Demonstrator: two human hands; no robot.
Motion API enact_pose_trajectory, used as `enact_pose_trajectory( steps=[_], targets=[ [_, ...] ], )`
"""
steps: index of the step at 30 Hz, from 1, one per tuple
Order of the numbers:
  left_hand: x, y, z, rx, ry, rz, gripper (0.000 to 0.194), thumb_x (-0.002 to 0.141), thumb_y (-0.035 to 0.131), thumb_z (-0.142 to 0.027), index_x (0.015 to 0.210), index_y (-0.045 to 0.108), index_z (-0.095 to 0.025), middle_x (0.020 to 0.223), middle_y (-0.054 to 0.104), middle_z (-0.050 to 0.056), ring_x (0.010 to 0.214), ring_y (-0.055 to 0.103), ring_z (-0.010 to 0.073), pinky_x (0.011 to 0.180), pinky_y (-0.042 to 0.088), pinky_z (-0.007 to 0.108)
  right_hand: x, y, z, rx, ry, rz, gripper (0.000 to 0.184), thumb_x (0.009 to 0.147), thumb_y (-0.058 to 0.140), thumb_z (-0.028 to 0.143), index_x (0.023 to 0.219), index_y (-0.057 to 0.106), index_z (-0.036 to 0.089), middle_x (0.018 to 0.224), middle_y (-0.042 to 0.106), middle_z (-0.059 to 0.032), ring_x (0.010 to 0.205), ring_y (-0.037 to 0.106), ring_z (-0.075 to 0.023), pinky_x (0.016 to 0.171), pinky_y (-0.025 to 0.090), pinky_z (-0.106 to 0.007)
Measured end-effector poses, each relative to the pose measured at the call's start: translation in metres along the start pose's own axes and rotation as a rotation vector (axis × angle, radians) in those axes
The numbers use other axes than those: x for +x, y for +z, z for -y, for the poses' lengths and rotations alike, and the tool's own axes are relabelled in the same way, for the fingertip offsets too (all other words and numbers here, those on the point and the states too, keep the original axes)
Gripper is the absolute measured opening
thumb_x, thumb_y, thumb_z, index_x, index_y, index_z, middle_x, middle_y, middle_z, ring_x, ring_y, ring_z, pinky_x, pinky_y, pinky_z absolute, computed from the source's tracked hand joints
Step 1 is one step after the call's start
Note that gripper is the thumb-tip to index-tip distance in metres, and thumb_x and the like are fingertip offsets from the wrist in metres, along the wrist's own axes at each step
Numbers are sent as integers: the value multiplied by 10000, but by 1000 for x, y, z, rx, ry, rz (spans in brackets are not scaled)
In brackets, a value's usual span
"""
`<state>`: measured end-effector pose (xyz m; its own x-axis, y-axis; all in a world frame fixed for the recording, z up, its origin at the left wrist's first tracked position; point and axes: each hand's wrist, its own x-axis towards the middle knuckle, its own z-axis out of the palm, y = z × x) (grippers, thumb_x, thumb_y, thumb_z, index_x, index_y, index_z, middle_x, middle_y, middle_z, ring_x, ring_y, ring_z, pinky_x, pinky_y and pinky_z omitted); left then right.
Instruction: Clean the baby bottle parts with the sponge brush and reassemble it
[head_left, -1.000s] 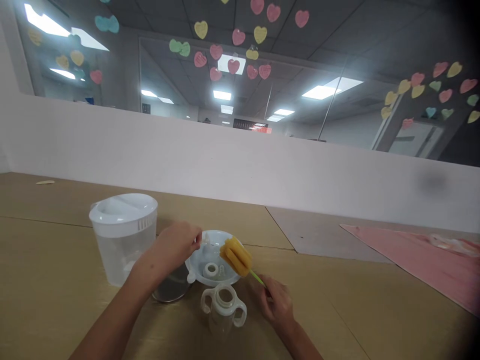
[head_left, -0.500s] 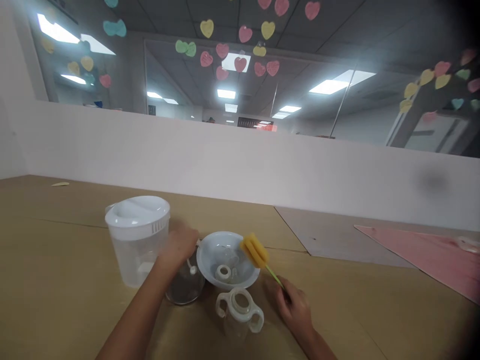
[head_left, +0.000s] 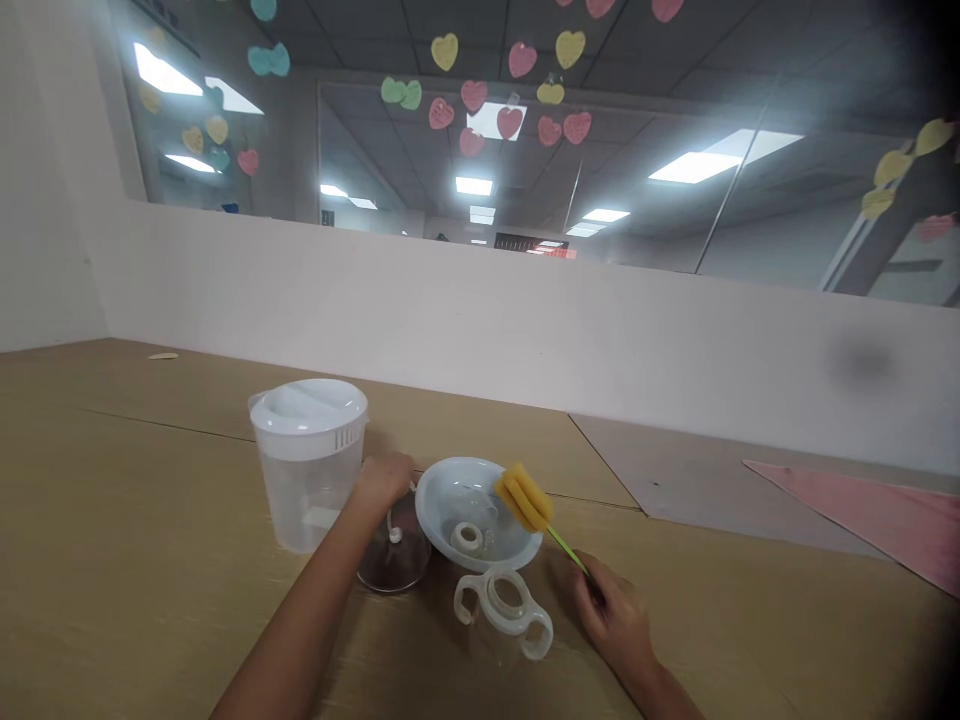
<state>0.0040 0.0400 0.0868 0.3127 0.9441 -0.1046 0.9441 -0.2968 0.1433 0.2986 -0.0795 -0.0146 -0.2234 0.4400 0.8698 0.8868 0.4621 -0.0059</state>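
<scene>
Showing two bare hands at work on a wooden counter (head_left: 135, 520), seen from the wearer's head. Nearest, the right hand (head_left: 611, 620) is closed narrowly around the green handle of a sponge bottle brush (head_left: 566, 550), whose yellow sponge head (head_left: 523, 497) angles up and to the left, over the right edge of a shallow white bowl (head_left: 469, 505). The left hand (head_left: 384, 478) is curled, fingers down, at the top of a clear round vessel (head_left: 394, 560), with a thin white stem (head_left: 389, 522) just below the hand; whether it grips the vessel or only rests there cannot be told. Between the hands, closest to the viewer, stands a clear two-handled cup (head_left: 502, 610) with white handles, just in front of the bowl. The bowl holds a white ring collar (head_left: 466, 538) and small clear parts. Left of the left hand stands a lidded plastic pitcher (head_left: 307, 460). Farther right lie a grey board (head_left: 675, 470) and a pink sheet (head_left: 870, 520). Beyond the counter runs a white partition (head_left: 450, 330), topped by glass panes (head_left: 637, 230) bearing coloured paper hearts (head_left: 510, 122).
</scene>
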Motion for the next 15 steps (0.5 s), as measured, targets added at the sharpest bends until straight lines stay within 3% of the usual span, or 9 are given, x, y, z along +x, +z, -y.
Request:
enact_pose_trajectory(
  steps=[8,15],
  targets=[
    [1,5,1,60,-32,16,196,769,538,-196,810,703,-101,699,682,181,786,669,252,735,497,338,-3,3,-1,-6,22,15,193,873,427,214,869,604,139,592,630,-13,423,544,-93,455,428,-186],
    [-4,-3,-11,62,-14,-84,189,782,530,-149,880,680,-88,903,666,228,909,645,289,758,493,383,-6,5,-1,1,42,23,214,869,420,222,856,617,138,538,593,2,404,513,-91,443,403,-182]
  ],
)
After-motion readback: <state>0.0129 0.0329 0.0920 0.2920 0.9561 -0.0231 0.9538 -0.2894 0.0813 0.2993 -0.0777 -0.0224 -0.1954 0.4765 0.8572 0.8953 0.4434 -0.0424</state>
